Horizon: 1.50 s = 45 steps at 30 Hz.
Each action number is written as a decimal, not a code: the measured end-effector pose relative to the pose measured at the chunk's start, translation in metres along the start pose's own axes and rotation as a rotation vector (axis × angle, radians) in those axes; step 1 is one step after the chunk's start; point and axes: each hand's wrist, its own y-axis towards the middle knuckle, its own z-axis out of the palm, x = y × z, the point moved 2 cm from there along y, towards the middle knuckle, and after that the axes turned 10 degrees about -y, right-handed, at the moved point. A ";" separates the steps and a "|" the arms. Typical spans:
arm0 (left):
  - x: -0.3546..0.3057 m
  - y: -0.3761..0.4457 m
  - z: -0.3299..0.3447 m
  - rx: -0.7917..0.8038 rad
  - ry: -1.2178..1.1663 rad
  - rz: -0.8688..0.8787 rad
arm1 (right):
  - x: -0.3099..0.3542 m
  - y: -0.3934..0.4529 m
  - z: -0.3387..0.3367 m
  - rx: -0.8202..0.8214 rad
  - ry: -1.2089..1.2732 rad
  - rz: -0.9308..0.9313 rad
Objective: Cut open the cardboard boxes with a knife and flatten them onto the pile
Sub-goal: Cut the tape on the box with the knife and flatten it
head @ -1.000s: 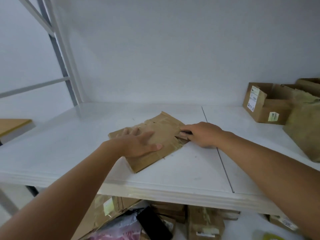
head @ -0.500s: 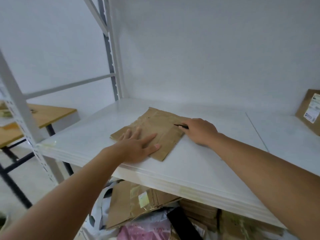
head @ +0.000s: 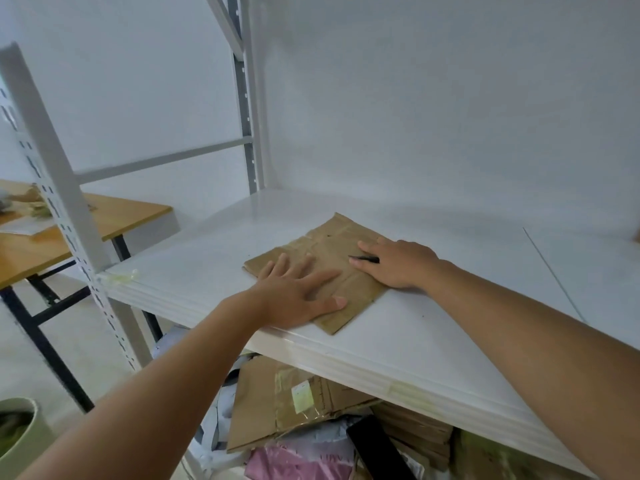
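cardboard: flattened brown cardboard box [head: 329, 268] lies flat on the white shelf board [head: 433, 327], near the front edge, 1 corner pointing at the rim. Creases and old tape lines visible on its face.
left hand: left hand [head: 298, 296] palm-down on the near-left part of the cardboard, fingers straight and spread, thumb out to the right. Grip is not closed round anything; it presses flat.
right hand: right hand [head: 401, 265] rests on the right side of the cardboard, heel of the hand on the shelf board just beside the cardboard edge. Fingers curled over a thin black knife [head: 363, 258]; grip holds it, dark tip sticking out to the left and lying on the cardboard surface.
knife detail: blade vs handle cannot be told apart, too small and dark.
shelf: grey metal rack upright [head: 52, 188] with slotted holes at front left, a second upright [head: 247, 98] at the back against the white wall.
below shelf: pile of flattened brown cardboard [head: 277, 407] with a pale label and clear tape, pink plastic bag [head: 294, 462], a flat black object [head: 377, 448] leaning in the heap.
left side: wooden-top bench with black legs [head: 114, 216], blurred items on it.
bottom-left: pale green round bin [head: 20, 434], contents unclear.
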 end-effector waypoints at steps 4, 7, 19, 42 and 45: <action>-0.002 0.004 0.000 0.054 0.031 -0.037 | 0.001 0.003 -0.001 0.051 -0.012 -0.014; 0.000 0.010 -0.006 0.055 0.026 -0.079 | -0.002 0.005 -0.012 0.043 0.081 -0.016; 0.071 0.093 -0.049 -0.255 -0.007 -0.302 | -0.019 0.007 0.017 -0.111 0.053 0.073; 0.045 0.101 -0.051 -0.395 -0.115 -0.301 | -0.015 -0.004 0.015 -0.209 0.082 0.093; 0.028 0.076 -0.053 -0.406 -0.092 -0.281 | -0.009 -0.021 0.002 -0.309 -0.008 0.071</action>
